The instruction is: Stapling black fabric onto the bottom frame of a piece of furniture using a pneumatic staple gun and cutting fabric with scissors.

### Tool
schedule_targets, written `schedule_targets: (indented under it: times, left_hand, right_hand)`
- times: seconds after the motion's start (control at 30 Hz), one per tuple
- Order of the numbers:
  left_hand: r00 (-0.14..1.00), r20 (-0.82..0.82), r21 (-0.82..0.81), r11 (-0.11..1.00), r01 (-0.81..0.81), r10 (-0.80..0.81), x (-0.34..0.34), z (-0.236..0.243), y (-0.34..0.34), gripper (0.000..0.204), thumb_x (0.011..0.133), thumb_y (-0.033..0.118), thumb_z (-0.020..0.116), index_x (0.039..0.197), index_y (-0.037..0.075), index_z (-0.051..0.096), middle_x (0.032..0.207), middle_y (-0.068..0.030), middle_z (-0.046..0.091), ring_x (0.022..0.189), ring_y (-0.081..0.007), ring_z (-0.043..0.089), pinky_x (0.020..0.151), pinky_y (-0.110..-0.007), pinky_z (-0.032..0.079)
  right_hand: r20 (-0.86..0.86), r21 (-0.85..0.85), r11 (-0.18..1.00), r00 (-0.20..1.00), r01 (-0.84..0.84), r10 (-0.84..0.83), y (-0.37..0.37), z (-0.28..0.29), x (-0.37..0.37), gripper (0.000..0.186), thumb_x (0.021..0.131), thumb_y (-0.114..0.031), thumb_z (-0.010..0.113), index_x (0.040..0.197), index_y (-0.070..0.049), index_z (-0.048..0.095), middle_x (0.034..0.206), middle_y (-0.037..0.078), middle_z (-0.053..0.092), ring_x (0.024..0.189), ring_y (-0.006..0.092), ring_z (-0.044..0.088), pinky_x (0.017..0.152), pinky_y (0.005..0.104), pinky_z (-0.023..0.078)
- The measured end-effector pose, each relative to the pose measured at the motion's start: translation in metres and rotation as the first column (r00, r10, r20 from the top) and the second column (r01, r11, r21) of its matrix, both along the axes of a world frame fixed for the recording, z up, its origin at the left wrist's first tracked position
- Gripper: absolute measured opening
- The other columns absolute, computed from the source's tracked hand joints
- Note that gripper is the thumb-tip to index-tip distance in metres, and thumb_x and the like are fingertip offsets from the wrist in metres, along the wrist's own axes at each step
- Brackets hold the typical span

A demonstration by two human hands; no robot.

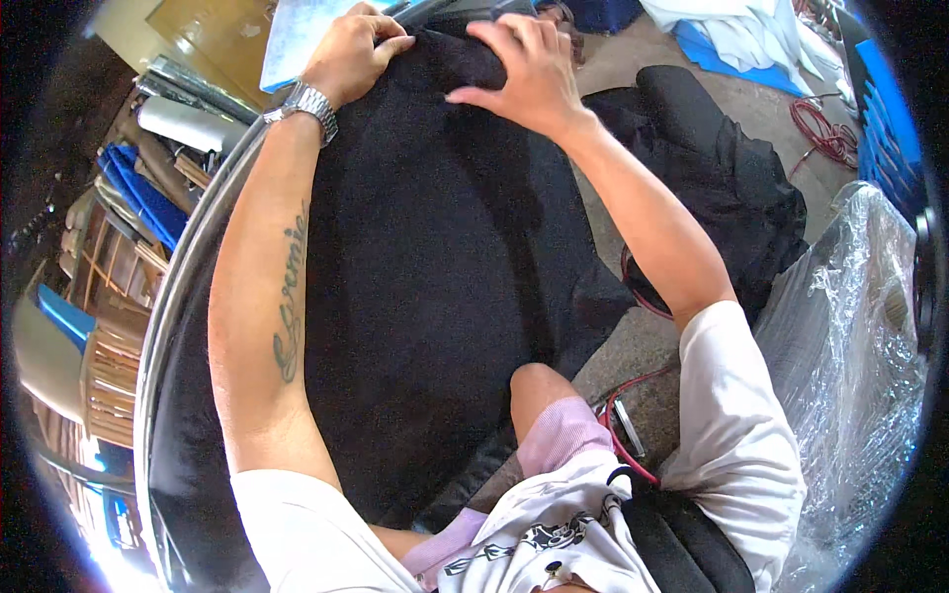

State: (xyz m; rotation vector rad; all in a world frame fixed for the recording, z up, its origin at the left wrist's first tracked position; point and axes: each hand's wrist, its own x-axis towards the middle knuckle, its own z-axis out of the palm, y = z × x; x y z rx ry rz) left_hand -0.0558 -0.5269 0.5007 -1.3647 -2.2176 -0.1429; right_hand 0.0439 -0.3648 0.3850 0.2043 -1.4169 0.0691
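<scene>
A large sheet of black fabric covers the piece in front of me and hangs down toward my knee. At its far edge my left hand is closed, thumb against curled fingers, pinching the fabric. A metal-band watch circles that wrist. To the right, my right hand is held over the same far edge with thumb and fingers spread apart. A raised fold of the fabric lies between the two hands. The fingertips of my right hand seem close to the cloth; whether they touch it I cannot tell.
More black fabric lies bunched on the floor at right. Beyond it are a coiled red hose and stacked blue plastic. Clear plastic wrap covers something at near right. Rolls and a wooden-slatted piece stand left.
</scene>
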Motion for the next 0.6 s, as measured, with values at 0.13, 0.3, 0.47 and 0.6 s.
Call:
schedule_targets:
  times: [0.13,0.3,0.47,0.6]
  left_hand:
    - [0.997,-0.072,-0.023,1.000,0.006,-0.007,-0.004,-0.003,0.002,0.022,0.082,0.023,0.060,0.087,0.002,0.065,0.095,-0.0119,0.057,0.084,-0.0256,0.058,0.077,-0.033,0.046]
    - [0.992,-0.097,0.010,0.996,-0.085,0.085,0.001,-0.008,0.009,0.024,0.081,0.025,0.060,0.087,0.001,0.065,0.094,-0.0123,0.057,0.084,-0.0261,0.058,0.076,-0.034,0.046]
    - [0.997,0.009,0.050,0.995,-0.082,0.082,-0.004,-0.004,0.014,0.028,0.083,0.029,0.059,0.090,0.002,0.065,0.097,-0.0116,0.059,0.085,-0.0227,0.059,0.077,-0.032,0.046]
    - [0.991,0.125,0.093,0.994,-0.057,0.045,-0.011,-0.007,0.020,0.034,0.084,0.033,0.057,0.096,0.002,0.063,0.100,-0.0110,0.060,0.085,-0.0206,0.059,0.078,-0.030,0.046]
  right_hand:
    - [0.258,-0.098,0.946,0.910,-0.309,0.324,0.019,0.014,-0.013,0.012,0.073,-0.019,0.065,0.076,-0.008,0.062,0.082,0.010,0.053,0.083,0.0289,0.052,0.076,0.0392,0.042]
    - [0.594,0.034,0.997,0.804,-0.071,0.037,0.035,0.067,-0.021,0.025,0.081,-0.025,0.052,0.077,-0.004,0.065,0.087,0.016,0.058,0.086,0.0338,0.056,0.076,0.0424,0.045]
    - [0.697,-0.123,0.986,0.698,-0.110,0.165,0.048,0.078,-0.043,0.028,0.080,-0.019,0.044,0.082,0.001,0.063,0.082,0.024,0.060,0.077,0.0391,0.059,0.074,0.0447,0.047]
    - [0.722,-0.146,0.971,0.650,-0.189,0.235,0.060,0.075,-0.051,0.028,0.081,-0.023,0.046,0.085,0.000,0.062,0.085,0.023,0.060,0.081,0.0391,0.058,0.073,0.0433,0.046]
